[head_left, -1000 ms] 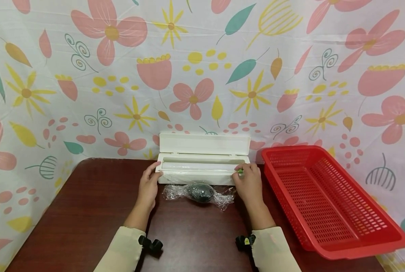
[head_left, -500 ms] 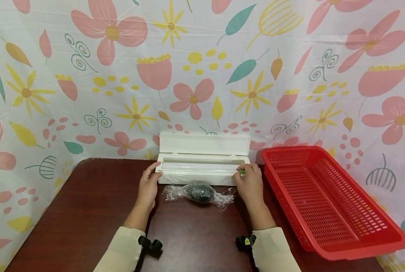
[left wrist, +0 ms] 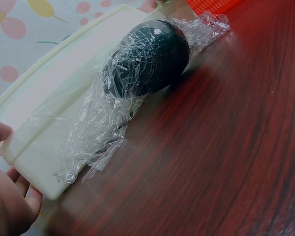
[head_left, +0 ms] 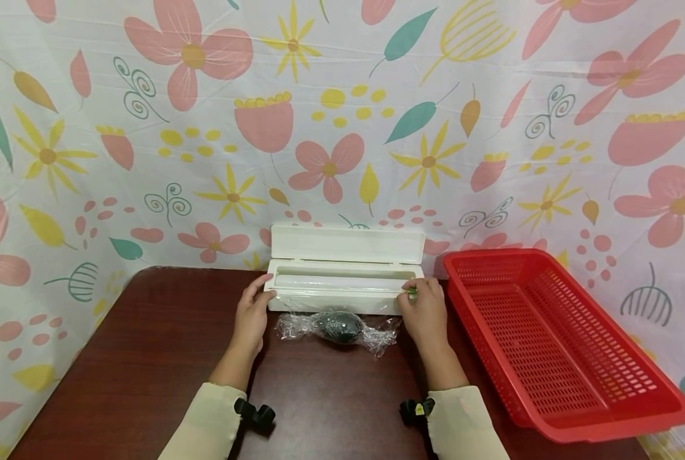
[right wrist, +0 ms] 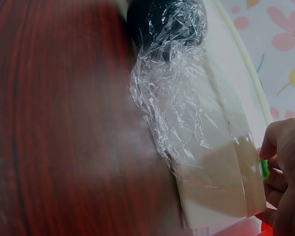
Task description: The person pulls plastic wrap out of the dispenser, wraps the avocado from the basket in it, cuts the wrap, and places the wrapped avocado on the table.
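Lying left-to-right, the dispenser (head_left: 342,281) is gripped by left hand (head_left: 250,316) and right hand (head_left: 424,312).

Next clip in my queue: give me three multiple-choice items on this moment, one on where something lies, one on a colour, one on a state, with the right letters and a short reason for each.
1. Where does the wrapped dark object lie?
A. in the basket
B. on the table just in front of the cling film dispenser
C. inside the dispenser

2. What colour is the basket?
A. red
B. blue
C. white

3. How does the lid of the cling film dispenser stand?
A. shut flat
B. taken off and laid on the table
C. raised open at the back

Answers:
1 B: it rests on the table between the two hands, against the dispenser's front.
2 A: its mesh walls and floor are red.
3 C: the lid stands upright behind the open trough, while the left hand holds one end and the right hand pinches the green slider at the other.
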Available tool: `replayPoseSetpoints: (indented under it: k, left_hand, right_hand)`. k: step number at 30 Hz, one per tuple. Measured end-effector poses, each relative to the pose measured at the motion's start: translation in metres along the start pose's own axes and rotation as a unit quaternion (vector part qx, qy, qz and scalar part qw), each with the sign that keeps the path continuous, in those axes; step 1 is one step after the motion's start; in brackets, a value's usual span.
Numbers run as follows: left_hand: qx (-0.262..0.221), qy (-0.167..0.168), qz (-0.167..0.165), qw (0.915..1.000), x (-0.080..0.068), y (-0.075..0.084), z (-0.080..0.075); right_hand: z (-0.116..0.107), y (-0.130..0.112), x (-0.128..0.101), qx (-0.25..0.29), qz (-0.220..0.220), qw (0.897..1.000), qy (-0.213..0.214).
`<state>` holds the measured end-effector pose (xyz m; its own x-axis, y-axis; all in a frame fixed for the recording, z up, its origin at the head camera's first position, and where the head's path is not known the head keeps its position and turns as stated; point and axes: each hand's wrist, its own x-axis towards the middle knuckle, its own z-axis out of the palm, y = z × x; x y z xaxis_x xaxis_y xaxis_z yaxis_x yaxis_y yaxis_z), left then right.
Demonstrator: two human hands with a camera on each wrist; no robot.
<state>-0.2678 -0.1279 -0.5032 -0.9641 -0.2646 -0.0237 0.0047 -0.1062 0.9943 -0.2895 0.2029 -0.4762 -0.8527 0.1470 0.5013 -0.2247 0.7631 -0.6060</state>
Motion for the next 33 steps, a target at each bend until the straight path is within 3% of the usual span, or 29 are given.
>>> replayPoseSetpoints:
  k: [33]
  left_hand:
    - [0.005, -0.017, -0.013, 0.9998, -0.0004, 0.0037, -0.0022]
  right_hand:
    - [-0.0010, 0.0022, 0.0014, 0.009, -0.003, 1.000, 0.000]
